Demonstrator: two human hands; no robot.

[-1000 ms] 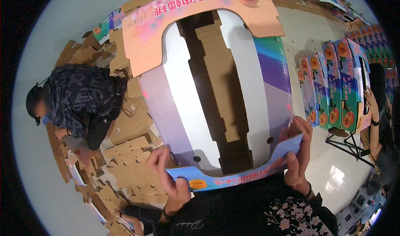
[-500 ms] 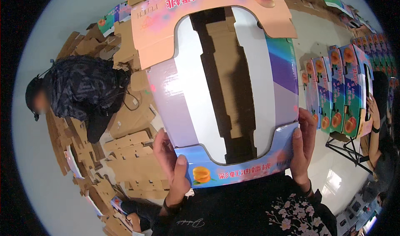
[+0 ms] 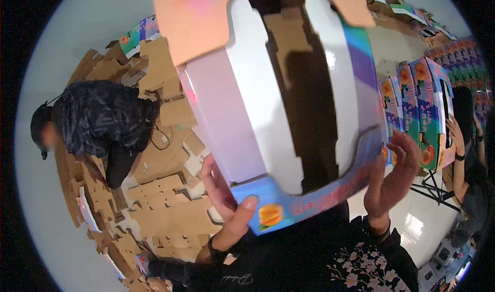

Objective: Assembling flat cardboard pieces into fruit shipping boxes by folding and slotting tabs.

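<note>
A cardboard fruit carton (image 3: 221, 111) with lavender, white and purple panels is held up before me, tilted. Orange printed flaps fold over its far end, a blue one with a fruit picture over its near end. Through the long gap in its top, brown cardboard shows inside. My left hand (image 3: 232, 209) is closed on the near left corner, thumb on the blue flap and fingers against the side. Beside the near right corner is my right hand (image 3: 393, 176), its fingers apart and off the carton; whether its thumb still touches the edge is hard to tell.
Flattened brown cardboard (image 3: 165, 209) covers the floor at left, where a person in dark clothes (image 3: 103, 119) bends over. Standing printed cartons (image 3: 423, 111) are at right on a black-legged stand (image 3: 435, 191), with another person's hand (image 3: 456, 132) on them. More cartons are stacked behind.
The carton has turned and shifted slightly right, its far end moving up out of view. My right hand has loosened from the near right corner; my left keeps its hold.
</note>
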